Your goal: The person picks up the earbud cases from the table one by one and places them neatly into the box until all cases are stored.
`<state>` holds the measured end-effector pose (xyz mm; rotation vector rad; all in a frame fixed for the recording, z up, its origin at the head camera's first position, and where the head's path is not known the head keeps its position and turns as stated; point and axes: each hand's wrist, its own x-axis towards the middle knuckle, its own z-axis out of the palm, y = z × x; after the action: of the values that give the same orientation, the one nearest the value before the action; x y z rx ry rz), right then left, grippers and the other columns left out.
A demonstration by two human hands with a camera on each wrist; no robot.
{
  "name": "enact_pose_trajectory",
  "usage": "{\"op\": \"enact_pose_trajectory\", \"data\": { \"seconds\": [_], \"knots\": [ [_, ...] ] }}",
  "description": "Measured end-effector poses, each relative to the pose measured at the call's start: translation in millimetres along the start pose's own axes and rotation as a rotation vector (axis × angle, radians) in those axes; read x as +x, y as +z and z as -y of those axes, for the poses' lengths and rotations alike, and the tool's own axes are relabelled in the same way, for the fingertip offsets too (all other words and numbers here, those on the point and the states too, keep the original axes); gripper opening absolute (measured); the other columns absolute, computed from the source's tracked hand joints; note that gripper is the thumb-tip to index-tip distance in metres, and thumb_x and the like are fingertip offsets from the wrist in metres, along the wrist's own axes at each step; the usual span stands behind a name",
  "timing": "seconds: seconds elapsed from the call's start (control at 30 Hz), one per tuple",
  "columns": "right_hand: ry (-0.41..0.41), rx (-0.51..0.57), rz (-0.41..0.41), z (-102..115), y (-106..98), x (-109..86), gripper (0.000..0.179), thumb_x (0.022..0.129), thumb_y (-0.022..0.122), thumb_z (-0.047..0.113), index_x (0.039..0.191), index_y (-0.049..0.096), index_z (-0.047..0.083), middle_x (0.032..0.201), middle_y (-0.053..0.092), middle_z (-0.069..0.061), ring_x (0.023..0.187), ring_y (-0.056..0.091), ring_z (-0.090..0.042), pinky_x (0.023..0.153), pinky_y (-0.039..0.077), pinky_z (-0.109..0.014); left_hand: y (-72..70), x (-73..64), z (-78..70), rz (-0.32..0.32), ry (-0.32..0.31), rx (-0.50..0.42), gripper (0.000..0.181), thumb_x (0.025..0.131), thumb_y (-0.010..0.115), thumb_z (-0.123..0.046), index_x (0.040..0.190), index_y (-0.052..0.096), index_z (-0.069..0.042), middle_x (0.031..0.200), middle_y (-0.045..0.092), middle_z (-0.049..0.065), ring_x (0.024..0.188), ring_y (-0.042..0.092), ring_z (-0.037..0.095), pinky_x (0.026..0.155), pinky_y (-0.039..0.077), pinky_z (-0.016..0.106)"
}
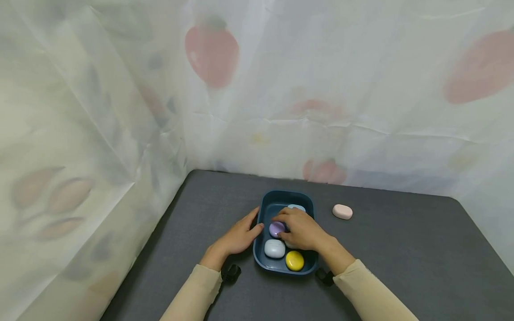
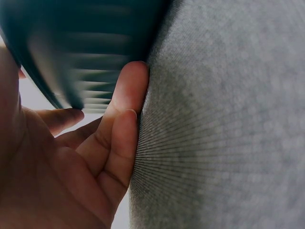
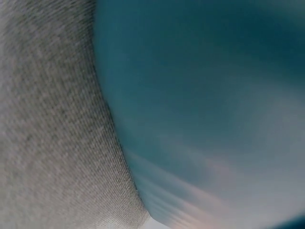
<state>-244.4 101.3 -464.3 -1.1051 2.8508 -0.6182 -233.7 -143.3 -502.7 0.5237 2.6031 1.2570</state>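
Observation:
A dark blue tray [image 1: 286,270] stands on the table with several smooth, rounded pieces in it. My right hand [image 1: 301,228] reaches in over its right side, its fingers and thumb pinching a round purple piece [image 1: 276,229]. Close by in the tray are a white block-like piece [image 1: 275,248], a round yellow one [image 1: 295,261] and a pale blue one [image 1: 296,207]; another pale piece is mostly covered by my right hand. My left hand [image 1: 238,236] rests against the tray's left wall, fingers fairly straight. The right wrist view shows only the tray's outer wall [image 3: 190,95], blurred.
A pale pink rounded piece [image 1: 342,211] lies on the grey table [image 1: 401,249], right of the tray. White sheeting printed with fruit [image 1: 257,89] hangs behind the table and along its left side. A dark strap mount [image 1: 231,273] sits at my left wrist.

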Motion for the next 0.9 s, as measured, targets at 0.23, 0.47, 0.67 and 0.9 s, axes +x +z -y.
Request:
{"op": "enact_pose_trajectory", "data": {
  "seconds": [0.23,0.47,0.67,0.9],
  "knots": [
    [0.013,-0.011,0.002,-3,-5,-5.4,0.042,0.094,0.078,0.027,0.134,0.071,0.016,0.131,0.067,-0.004,0.121,0.063,-0.025,0.107,0.05,-0.05,0.4,-0.1,-0.8,0.001,-0.02,-0.002,0.064,0.11,0.047,-0.035,0.167,0.022,-0.023,0.17,0.031,0.004,0.156,0.031,0.028,0.125,0.028,0.057],
    [0.02,-0.039,-0.007,-8,-12,-8.9,0.041,0.094,0.077,0.028,0.133,0.071,0.017,0.133,0.066,-0.004,0.124,0.062,-0.025,0.107,0.051,-0.048,0.8,-0.2,0.1,-0.01,-0.022,-0.011,0.064,0.11,0.048,-0.036,0.167,0.023,-0.024,0.169,0.032,0.004,0.155,0.032,0.028,0.125,0.029,0.058],
    [0.066,-0.021,-0.018,-13,-21,-14.3,0.042,0.095,0.076,0.027,0.135,0.07,0.016,0.137,0.064,-0.006,0.127,0.061,-0.028,0.107,0.051,-0.051,1.0,-0.1,-0.7,-0.016,-0.015,-0.013,0.064,0.11,0.049,-0.035,0.167,0.023,-0.023,0.169,0.032,0.006,0.156,0.032,0.03,0.125,0.028,0.059],
    [0.071,-0.002,-0.09,-24,-35,-24.5,0.044,0.094,0.077,0.024,0.136,0.069,0.012,0.135,0.064,-0.007,0.124,0.062,-0.03,0.103,0.053,-0.051,1.7,1.1,-0.5,-0.034,-0.001,-0.014,0.063,0.109,0.05,-0.033,0.166,0.025,-0.021,0.169,0.034,0.006,0.155,0.032,0.03,0.125,0.028,0.058]
  ]
}}
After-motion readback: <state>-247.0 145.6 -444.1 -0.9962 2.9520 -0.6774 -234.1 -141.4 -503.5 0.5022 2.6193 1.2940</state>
